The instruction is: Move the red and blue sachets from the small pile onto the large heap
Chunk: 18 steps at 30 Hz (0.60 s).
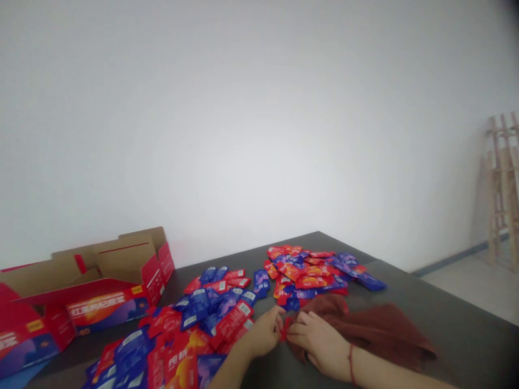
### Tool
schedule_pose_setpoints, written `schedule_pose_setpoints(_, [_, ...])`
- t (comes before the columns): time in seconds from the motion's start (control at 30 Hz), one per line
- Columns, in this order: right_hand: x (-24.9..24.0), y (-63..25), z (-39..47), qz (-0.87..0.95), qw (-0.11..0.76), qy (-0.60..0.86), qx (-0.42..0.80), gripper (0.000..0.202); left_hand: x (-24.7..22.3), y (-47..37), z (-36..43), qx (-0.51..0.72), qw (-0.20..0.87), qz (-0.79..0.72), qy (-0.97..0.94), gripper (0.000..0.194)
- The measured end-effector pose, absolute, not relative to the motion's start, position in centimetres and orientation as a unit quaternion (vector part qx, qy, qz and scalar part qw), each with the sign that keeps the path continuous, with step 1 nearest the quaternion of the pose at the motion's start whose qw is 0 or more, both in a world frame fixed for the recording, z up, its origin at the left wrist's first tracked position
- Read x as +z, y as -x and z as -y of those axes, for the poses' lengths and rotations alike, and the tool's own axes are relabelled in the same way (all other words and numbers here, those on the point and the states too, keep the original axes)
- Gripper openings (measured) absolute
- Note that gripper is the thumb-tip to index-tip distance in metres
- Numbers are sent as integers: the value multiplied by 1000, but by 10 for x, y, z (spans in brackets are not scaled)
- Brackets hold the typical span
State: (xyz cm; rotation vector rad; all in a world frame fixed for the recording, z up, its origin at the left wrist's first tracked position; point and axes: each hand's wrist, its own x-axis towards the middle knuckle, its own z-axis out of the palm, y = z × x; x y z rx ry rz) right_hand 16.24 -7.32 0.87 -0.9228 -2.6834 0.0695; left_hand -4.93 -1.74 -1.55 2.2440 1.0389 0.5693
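Observation:
Between my hands is a small red sachet (284, 328), mostly covered. My left hand (263, 333) has its fingers curled in a pinch at the sachet's left end. Bunched under the fingers of my right hand (320, 346) is a brown cloth (385, 327), which touches the sachet's right side and trails off to the right over the dark table. Just beyond the cloth lies a heap of red and blue sachets (314, 275). A second, larger pile of sachets (198, 308) spreads beside my left forearm.
An open red cardboard box (109, 310) stands at the left against the white wall, with part of another printed box (30, 340) nearer me. The dark table (438, 324) has its edge running down the right. A wooden rack (503, 189) stands on the floor beyond.

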Motion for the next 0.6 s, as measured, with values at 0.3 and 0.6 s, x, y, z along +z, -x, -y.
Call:
schedule_pose_setpoints(0.3, [4, -172, 50, 835, 164, 524, -13, 39, -10, 42, 14, 166, 289, -413, -848, 60])
schedule_pose_setpoints(0.6, [5, -139, 46, 874, 143, 463, -33, 31, -16, 47, 16, 192, 293, -408, -843, 72])
